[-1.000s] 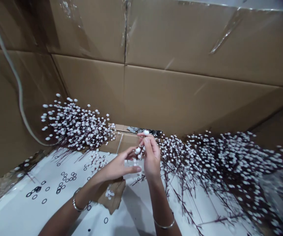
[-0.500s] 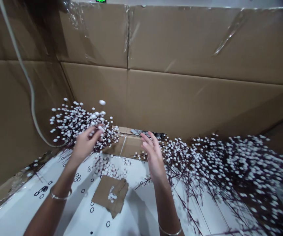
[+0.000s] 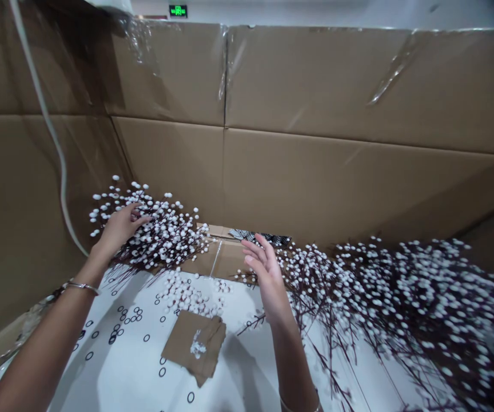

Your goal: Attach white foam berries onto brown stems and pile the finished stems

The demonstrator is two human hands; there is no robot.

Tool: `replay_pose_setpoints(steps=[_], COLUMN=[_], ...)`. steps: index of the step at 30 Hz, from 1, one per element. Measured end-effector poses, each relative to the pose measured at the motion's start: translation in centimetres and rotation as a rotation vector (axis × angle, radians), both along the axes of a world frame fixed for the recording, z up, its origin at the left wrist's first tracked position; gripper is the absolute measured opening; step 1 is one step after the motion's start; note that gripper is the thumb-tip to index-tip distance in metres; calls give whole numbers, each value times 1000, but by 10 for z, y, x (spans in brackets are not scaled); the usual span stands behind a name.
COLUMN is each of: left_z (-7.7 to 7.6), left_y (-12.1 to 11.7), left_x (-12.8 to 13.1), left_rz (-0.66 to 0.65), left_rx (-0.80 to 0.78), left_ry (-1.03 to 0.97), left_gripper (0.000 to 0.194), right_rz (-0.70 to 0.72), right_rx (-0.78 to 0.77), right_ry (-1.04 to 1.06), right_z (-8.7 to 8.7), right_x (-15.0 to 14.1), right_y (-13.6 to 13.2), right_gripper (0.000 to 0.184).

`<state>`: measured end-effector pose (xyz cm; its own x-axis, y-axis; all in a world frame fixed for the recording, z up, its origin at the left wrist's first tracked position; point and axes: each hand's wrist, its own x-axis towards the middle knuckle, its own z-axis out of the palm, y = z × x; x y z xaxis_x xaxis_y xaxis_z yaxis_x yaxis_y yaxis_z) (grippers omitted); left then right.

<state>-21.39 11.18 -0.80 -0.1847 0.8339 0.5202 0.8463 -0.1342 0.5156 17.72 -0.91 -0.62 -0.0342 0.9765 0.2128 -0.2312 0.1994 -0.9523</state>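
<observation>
My left hand (image 3: 120, 229) is over the left-hand pile of white-berry stems (image 3: 165, 229), thumb and fingers a little apart, and nothing shows between them. The dark twigs of that pile lean against the cardboard wall. My right hand (image 3: 270, 277) hovers above the white tabletop (image 3: 144, 377) with its fingers spread and nothing in it. Just right of it begins a much larger heap of white-berry stems (image 3: 393, 292). Loose white berries (image 3: 187, 294) lie between my hands, behind a torn cardboard piece (image 3: 182, 343) with a white smear (image 3: 198, 346) on it.
Several small black rings (image 3: 133, 315) are scattered over the left of the tabletop. Tall cardboard walls (image 3: 315, 183) close off the back and left. A pale cable (image 3: 54, 131) hangs down at the left. Black-and-white patterned material (image 3: 268, 237) shows by the back wall.
My left hand has moved left and away from the berry cluster it was at, onto the left part of the pile. My right hand has stayed nearly in place, and the view has tilted up slightly.
</observation>
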Motion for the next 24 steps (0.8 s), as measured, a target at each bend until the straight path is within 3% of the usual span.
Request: replay_pose_setpoints(steps=[5,9,12,15,16,20,24], left_z=[26,47,49,48,48,49,48], left_y=[-38,-90,-123,-146,-152,-166,-168], left_x=[23,74,114,143,149,157,148], left_rz=[91,-13,-172,-361,-426,-572,-603], left_rx=[58,68,98,107,107,155,143], left_ry=[23,-38,-119,-124,-118,-51,-31], left_gripper=[54,51,40,33,32,31,31], right_rz=[-61,-239,-251,-116,-74,-13,-49], right_rx=[7,52,52,-37,-61,-117,-124], right_ry=[48,22,-285,-965,-1084,-1282,-1319], right_z=[2,-3,-15,-34,-41,-69,-77], right_x=[12,38,57,65,65,54,52], right_y=[4,17,33,50,54,65,71], right_gripper=[44,25,21,29,28,36,12])
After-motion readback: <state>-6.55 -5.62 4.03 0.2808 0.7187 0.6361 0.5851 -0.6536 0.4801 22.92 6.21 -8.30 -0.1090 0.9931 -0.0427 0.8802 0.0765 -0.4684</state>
